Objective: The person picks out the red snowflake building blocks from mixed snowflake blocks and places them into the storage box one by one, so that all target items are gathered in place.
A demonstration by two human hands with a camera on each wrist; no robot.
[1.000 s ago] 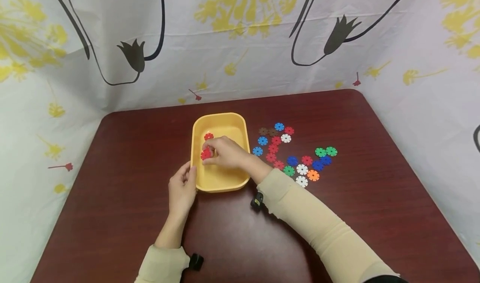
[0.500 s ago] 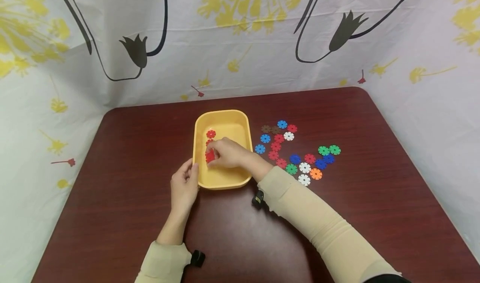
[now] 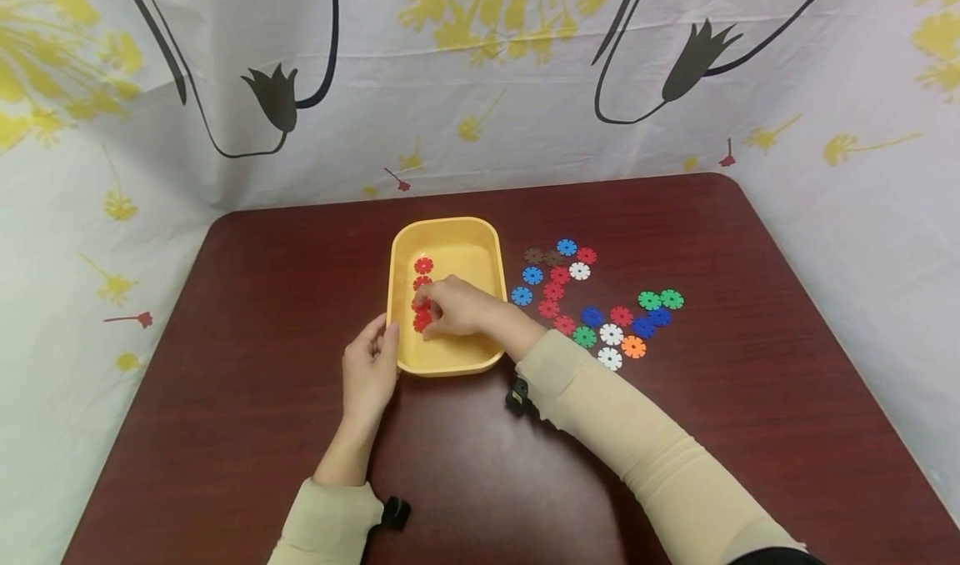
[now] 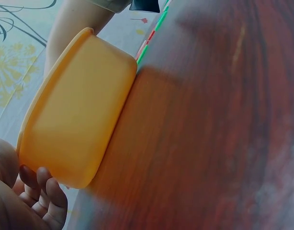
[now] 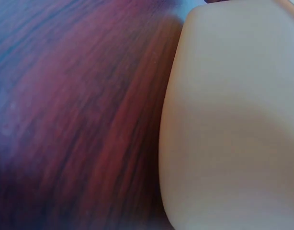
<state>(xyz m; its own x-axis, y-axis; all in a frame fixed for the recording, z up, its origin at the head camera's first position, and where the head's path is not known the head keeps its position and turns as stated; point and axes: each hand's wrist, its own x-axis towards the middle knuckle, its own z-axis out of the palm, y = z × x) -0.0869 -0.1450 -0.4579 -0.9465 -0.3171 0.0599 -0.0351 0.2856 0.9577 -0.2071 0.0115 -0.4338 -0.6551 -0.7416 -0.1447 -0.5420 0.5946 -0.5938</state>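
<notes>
A yellow plastic tub stands on the dark red-brown table. My left hand grips its left side, thumb at the rim and fingers against the outer wall, as the left wrist view also shows on the tub's wall. Over the tub's right rim reaches my right hand, its curled fingertips and thumb at a red snowflake disc low inside. Three more red discs line up above it along the tub's left part, the top one a red disc. In the right wrist view only the tub's outer wall and table show.
Right of the tub, several loose snowflake discs lie flat: brown, blue, red, white, green and an orange disc. Two green discs sit furthest right. Behind the table hangs a white patterned cloth.
More red discs now show in a column inside the tub. My right hand's fingertips have lowered a red disc toward the tub's floor. The left hand keeps its grip; the view shifts slightly.
</notes>
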